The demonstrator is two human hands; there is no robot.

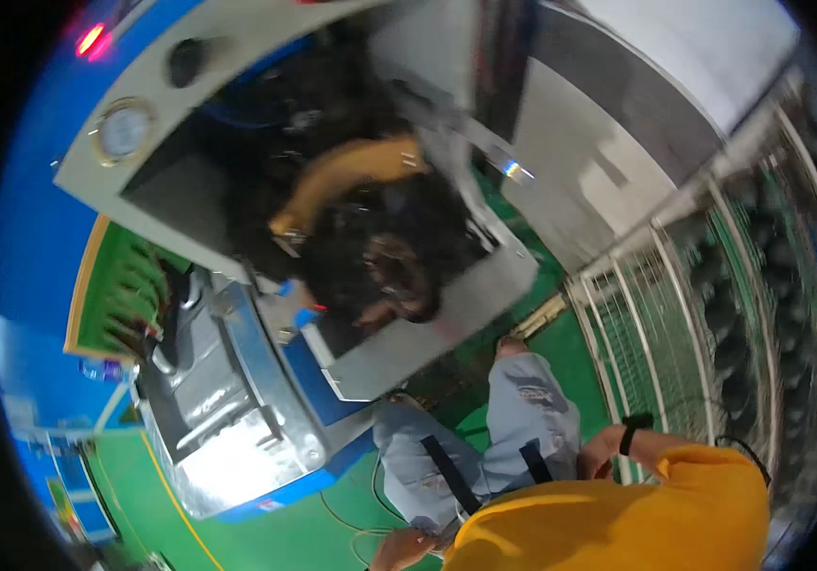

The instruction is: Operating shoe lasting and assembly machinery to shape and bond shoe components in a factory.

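Down at the lower edge, my left hand (404, 549) hangs beside my left thigh; its fingers are partly hidden and blurred. My right hand (599, 455), below a black wristband, rests by my right thigh, and its fingers are mostly hidden. No object shows in either hand. In front of me stands a grey machine (437, 338) with an open front. Inside its dark interior are a curved orange-brown part (351, 171) and a dark ring-shaped part (397, 271), both blurred. A small blue and red fitting (310, 315) sits at the opening's left edge.
A silver metal unit (270, 366) stands to the left on the green floor (132, 485). A wire cage (641, 319) with dark rounded items is close on my right. A round gauge (125, 130) and a glowing red light (90, 40) are at upper left. Thin cables (356, 528) lie near my feet.
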